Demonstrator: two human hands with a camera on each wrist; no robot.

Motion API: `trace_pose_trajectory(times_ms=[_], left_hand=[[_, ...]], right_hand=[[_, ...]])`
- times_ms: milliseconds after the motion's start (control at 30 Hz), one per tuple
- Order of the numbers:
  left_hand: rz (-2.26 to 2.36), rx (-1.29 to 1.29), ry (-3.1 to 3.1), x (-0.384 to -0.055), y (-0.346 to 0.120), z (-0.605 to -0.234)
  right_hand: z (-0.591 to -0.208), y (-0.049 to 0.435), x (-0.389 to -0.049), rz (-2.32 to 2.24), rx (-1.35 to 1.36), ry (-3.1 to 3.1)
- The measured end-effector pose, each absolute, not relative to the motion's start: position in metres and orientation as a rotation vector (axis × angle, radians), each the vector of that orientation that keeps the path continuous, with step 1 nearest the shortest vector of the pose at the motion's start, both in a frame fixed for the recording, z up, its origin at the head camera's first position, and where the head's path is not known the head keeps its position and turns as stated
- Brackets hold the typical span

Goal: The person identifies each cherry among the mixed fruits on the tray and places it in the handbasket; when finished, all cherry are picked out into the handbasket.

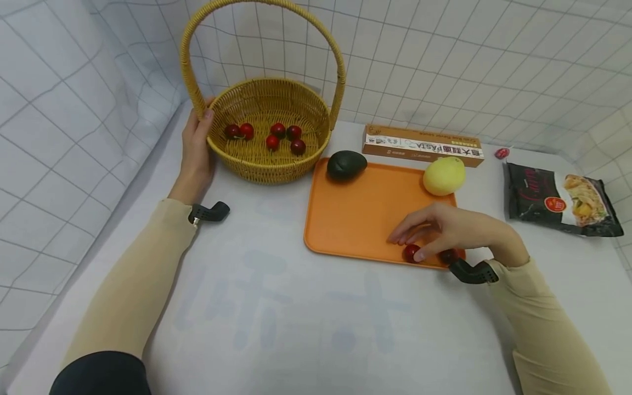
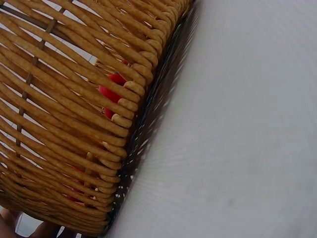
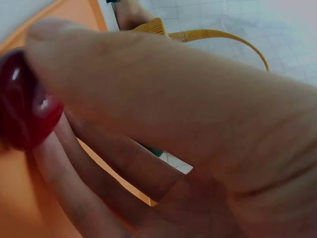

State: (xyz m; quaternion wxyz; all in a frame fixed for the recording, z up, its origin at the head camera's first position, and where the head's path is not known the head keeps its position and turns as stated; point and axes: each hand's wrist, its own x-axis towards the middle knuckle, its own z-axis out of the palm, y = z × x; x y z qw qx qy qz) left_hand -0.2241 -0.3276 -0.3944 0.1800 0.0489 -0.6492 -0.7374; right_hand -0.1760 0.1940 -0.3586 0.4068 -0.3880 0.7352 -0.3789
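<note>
At the left side of a yellow wicker basket, my left hand grips the rim by the foot of the tall handle. Several red cherries lie inside it; through the weave in the left wrist view, bits of red show. My right hand is low over the near right corner of an orange tray, pinching a dark red cherry between thumb and fingers. Another cherry lies on the tray under that wrist, partly hidden.
A dark green avocado sits at the tray's far left corner, a yellow lemon-like fruit at its far right. Behind lies a brown pasta box. Farther right are a small red wrapped piece and a black food packet.
</note>
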Motion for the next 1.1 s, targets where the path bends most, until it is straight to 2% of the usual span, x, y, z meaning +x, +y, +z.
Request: trace_pose_trajectory(times_ms=[267,600,1100], left_hand=[[-2.083,0.134,-1.835,-0.224,-0.328,-0.396],[-2.103,0.123,-1.815,-0.225,-0.328,-0.395],[-2.104,0.115,-1.806,-0.226,-0.329,-0.396]], right_hand=[[-0.361,0.193,-0.176,-0.993,-1.018,1.772],[-0.372,0.169,-0.169,-1.104,-0.924,1.924],[-0.372,0.171,-0.170,-1.141,-1.044,1.834]])
